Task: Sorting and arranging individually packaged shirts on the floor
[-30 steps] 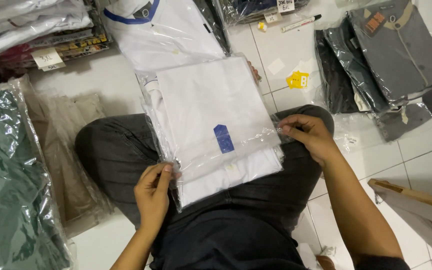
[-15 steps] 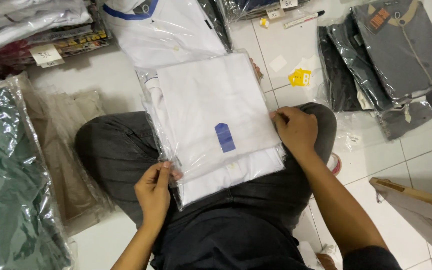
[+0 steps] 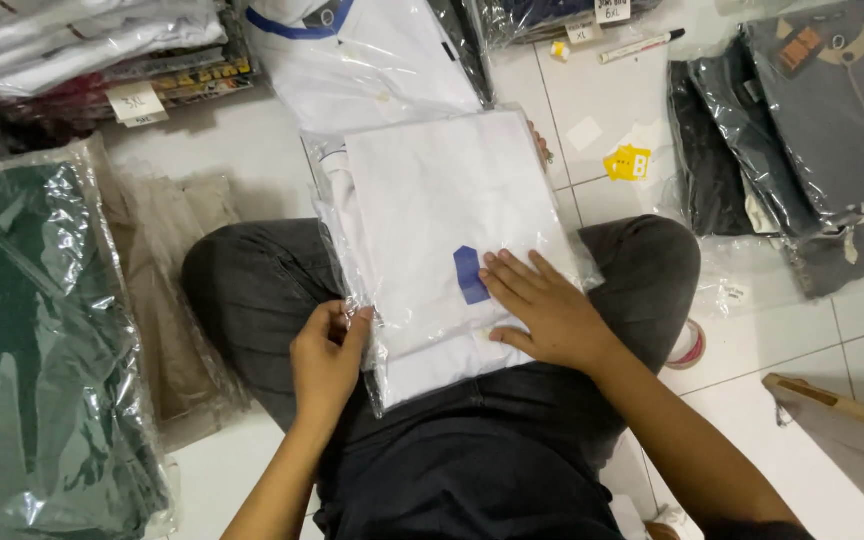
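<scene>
My left hand [image 3: 324, 362] pinches the near edge of the clear bag [image 3: 347, 300], fingers closed on it. My right hand [image 3: 544, 312] lies flat and open on the folded white shirt [image 3: 442, 220], holding nothing. The shirt sits inside the bag on my lap, so I think only closing it is left; more bagged clothes lie on the floor [image 3: 592, 170] beyond.

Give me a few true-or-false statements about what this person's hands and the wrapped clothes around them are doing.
1. The right hand lies flat on the white bagged shirt. True.
2. The left hand holds a marker pen. False: it pinches the bag's edge; the marker lies on the floor.
3. The shirt rests on the person's lap. True.
4. The green bagged garment is on the person's right. False: it lies on their left.
5. The sticker on the bag is red. False: it is blue.
</scene>
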